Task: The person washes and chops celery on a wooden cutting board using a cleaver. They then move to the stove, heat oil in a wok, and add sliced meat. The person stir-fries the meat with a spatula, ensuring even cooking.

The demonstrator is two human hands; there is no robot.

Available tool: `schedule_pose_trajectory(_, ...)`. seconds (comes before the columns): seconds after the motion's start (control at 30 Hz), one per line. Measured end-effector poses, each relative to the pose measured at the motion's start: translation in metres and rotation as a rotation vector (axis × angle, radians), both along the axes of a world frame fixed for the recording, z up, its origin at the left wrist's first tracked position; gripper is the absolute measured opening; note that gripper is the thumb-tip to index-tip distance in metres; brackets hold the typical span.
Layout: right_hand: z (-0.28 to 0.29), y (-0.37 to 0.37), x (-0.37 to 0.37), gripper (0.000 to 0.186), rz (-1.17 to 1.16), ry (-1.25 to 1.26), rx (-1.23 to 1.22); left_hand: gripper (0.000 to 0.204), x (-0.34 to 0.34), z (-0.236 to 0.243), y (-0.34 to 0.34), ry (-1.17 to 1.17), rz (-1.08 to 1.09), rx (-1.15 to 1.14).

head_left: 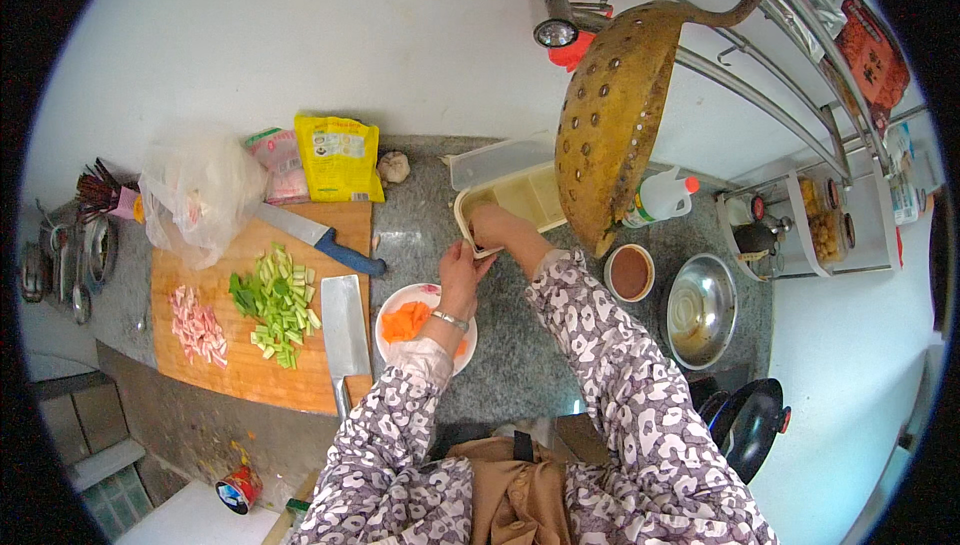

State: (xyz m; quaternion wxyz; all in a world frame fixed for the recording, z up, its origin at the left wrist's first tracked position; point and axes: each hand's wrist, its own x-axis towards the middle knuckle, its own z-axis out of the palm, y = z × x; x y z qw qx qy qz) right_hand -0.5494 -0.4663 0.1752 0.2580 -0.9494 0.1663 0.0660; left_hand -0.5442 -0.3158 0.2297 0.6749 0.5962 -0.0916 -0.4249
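Observation:
My left hand (462, 277) grips the near left corner of a cream seasoning box (535, 197) with several compartments. My right hand (505, 232) reaches into the box's leftmost compartment. Its fingers are bent down inside, and whatever they hold is hidden. A clear lid (500, 161) stands raised behind the box. Just under my left wrist sits a white bowl (424, 294) of orange carrot pieces (404, 321). Left of it, a wooden cutting board (290, 390) bears chopped green vegetable (283, 295), pink diced meat (198, 326), a cleaver (344, 320) and a blue-handled knife (345, 253).
A perforated ladle (615, 110) hangs low from the rack, right of the box. A white jug (662, 197), a cup of brown sauce (630, 273) and a metal bowl (702, 312) stand rightward. A plastic bag (200, 190), yellow packet (338, 160) and garlic (394, 167) sit along the back.

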Motion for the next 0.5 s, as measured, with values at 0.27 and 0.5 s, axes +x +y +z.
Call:
schedule_pose_trajectory(0.27, 0.0, -0.017, -0.001, 0.022, 0.107, -0.012, 0.142, 0.032, 0.001, 0.011, 0.0, 0.059, -0.003, 0.041)
schedule_pose_trajectory(0.5, 0.082, -0.004, -0.043, 0.017, 0.185, -0.1, 0.642, 0.031, 0.022, -0.01, 0.017, 0.39, 0.211, -0.022)
